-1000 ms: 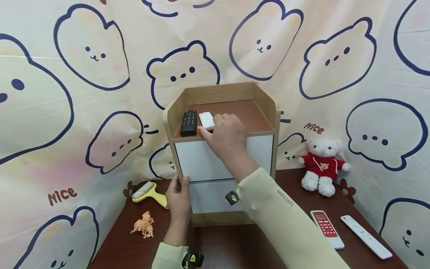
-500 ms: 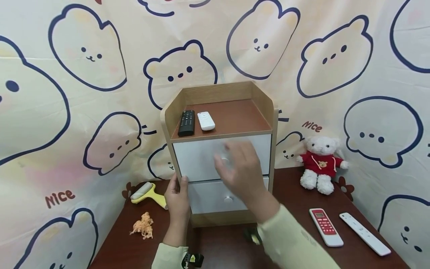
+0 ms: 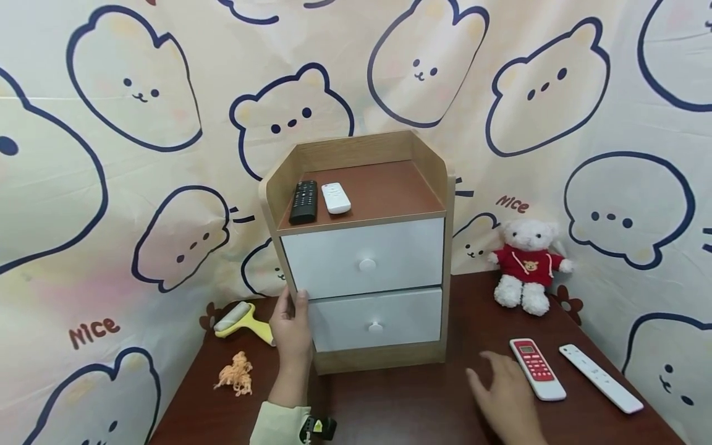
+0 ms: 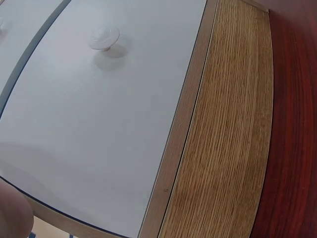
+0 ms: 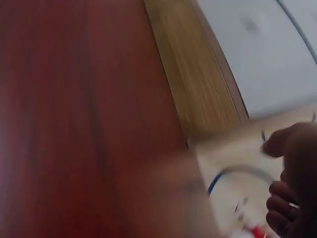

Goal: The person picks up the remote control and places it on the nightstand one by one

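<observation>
The wood-grained tan cabinet [image 3: 384, 358] has white drawers [image 3: 406, 250], the backdrop [image 3: 356, 43] a navy-on-cream animal print.

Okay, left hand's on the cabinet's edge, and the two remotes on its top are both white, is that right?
Not quite: the head view shows one black remote and one white remote up there. The left hand is on the edge of the cabinet.

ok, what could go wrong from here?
The right hand is close to the red-keyed remote; a sideways swipe could knock it. The left hand is at the left edge of the cabinet; a shove might shift it, and the black remote, near the rimless front, could slide off.
</observation>
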Tool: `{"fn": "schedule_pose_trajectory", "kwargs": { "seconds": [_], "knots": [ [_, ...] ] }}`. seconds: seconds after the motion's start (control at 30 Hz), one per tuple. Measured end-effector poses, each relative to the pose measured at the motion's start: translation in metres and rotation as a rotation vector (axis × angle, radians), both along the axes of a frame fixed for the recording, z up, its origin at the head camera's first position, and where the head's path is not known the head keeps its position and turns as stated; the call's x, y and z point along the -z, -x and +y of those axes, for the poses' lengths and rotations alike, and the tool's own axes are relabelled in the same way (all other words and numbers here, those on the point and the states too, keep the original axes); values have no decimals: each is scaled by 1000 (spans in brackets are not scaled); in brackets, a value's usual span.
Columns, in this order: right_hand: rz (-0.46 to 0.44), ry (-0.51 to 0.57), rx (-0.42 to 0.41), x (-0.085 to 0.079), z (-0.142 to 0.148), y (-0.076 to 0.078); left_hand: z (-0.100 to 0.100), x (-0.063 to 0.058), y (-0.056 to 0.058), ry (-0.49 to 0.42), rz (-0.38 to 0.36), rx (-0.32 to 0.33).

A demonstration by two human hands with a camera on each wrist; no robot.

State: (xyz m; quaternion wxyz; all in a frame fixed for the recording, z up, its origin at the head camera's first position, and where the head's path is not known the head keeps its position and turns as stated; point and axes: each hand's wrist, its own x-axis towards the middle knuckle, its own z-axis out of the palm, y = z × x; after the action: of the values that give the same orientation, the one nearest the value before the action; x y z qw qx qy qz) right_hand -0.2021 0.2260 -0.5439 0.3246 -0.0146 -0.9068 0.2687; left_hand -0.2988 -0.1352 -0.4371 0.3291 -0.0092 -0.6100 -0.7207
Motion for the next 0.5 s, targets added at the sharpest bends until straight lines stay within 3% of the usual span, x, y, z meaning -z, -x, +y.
{"fn": "schedule_pose_trajectory", "kwargs": {
  "seconds": [0.13, 0.33, 0.5],
  "knots": [
    [-170, -7, 104, 10, 50, -6, -1, 0, -1, -4, 16, 7],
    [-471, 33, 273, 8, 100, -8, -1, 0, -1, -8, 24, 24],
    [-626, 23, 286, 10, 117, -7, -2, 0, -1, 8, 20, 9]
  ]
}}
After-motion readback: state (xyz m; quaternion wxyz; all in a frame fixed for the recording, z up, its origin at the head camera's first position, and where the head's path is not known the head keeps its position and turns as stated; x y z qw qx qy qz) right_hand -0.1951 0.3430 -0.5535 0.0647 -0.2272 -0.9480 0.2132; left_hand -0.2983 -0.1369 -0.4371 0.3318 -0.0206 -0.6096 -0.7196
